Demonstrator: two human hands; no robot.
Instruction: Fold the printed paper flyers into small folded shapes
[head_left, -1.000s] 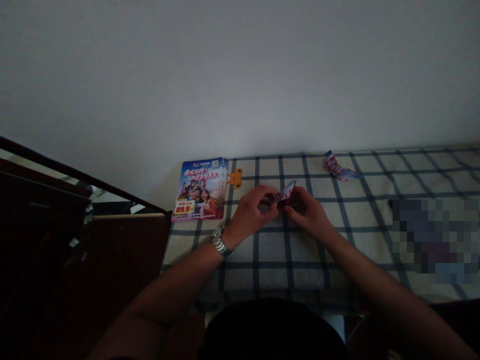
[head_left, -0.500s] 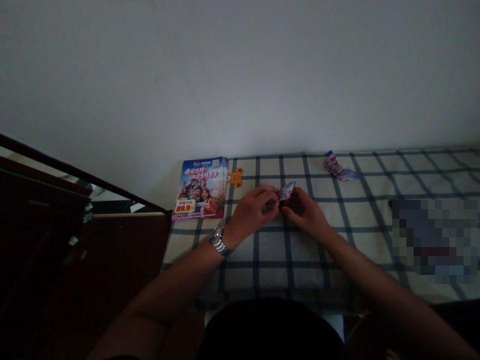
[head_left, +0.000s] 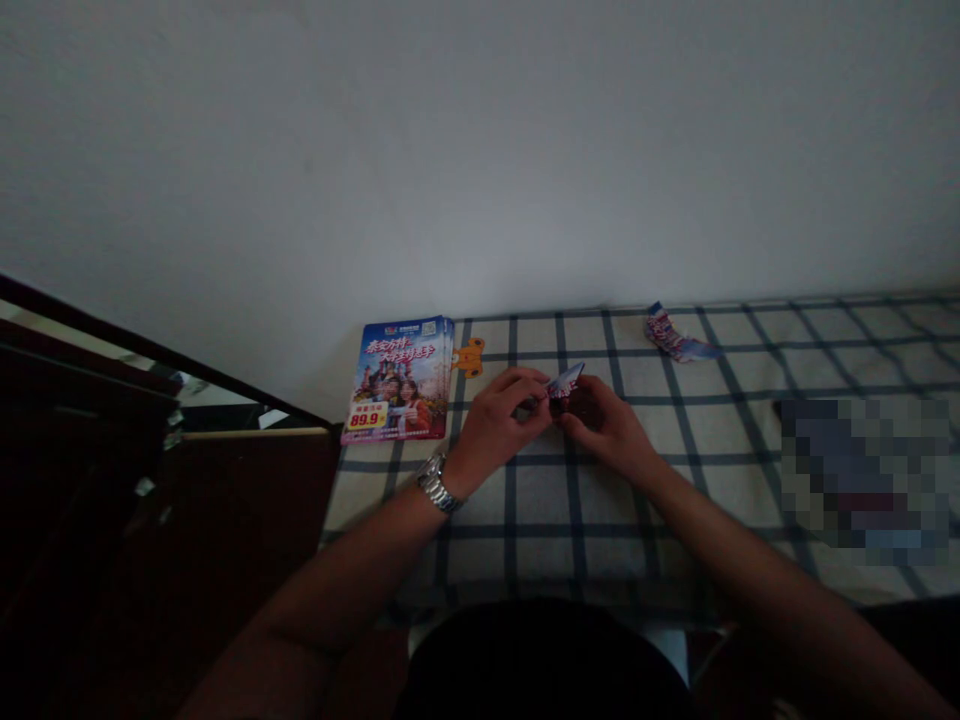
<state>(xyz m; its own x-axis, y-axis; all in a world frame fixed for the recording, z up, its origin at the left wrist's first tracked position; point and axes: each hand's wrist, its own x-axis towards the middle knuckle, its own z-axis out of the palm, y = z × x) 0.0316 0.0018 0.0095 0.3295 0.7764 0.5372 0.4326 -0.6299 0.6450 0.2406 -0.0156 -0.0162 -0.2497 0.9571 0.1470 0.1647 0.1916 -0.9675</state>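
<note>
My left hand [head_left: 496, 420], with a metal watch on its wrist, and my right hand [head_left: 606, 425] meet over a checked cloth [head_left: 600, 500]. Both pinch a small folded piece of printed paper [head_left: 563, 384], blue and red, whose pointed tip sticks up between the fingertips. The fingers of both hands are closed on it. A stack of colourful flyers [head_left: 399, 380] lies on the cloth to the left of my left hand.
Another folded paper piece [head_left: 675, 337] lies by the wall at the back right. A small orange bear-shaped item [head_left: 469, 356] peeks out beside the flyers. A dark wooden cabinet [head_left: 150, 520] stands left. A blurred patch [head_left: 862, 480] covers the cloth's right side.
The hands have stayed together at the same spot, working the paper. Its tip has tilted lower and flatter between the fingers.
</note>
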